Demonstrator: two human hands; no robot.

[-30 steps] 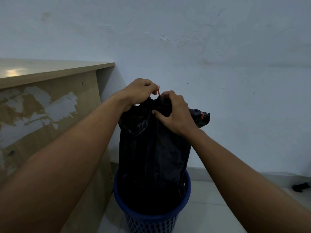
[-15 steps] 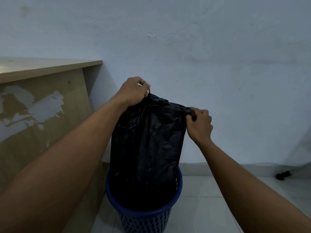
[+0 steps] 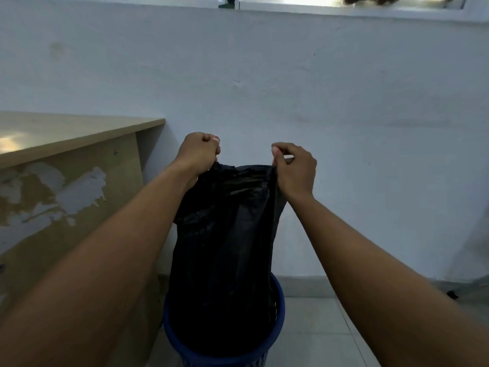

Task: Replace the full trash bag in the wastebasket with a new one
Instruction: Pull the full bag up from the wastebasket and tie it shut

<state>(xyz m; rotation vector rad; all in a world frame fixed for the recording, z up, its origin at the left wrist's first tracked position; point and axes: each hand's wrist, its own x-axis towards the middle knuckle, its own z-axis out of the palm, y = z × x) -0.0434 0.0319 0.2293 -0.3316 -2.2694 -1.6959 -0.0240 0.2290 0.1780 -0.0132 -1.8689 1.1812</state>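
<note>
A black trash bag (image 3: 225, 242) hangs stretched upward, its lower part still inside a blue perforated wastebasket (image 3: 277, 327) on the floor. My left hand (image 3: 198, 152) grips the bag's top left corner in a closed fist. My right hand (image 3: 296, 170) pinches the top right corner between thumb and fingers. The two hands are apart and hold the top edge spread wide between them. What the bag contains is hidden.
A light wooden desk (image 3: 66, 160) with a peeling side panel stands close on the left of the wastebasket. A white wall (image 3: 344, 128) rises right behind. Pale floor tiles (image 3: 317, 327) lie to the right, with a small dark object (image 3: 452, 294) near the baseboard.
My hands were together at the bag's top, then the right hand slid along the edge to the right. Both hands have since risen, lifting the bag higher out of the wastebasket.
</note>
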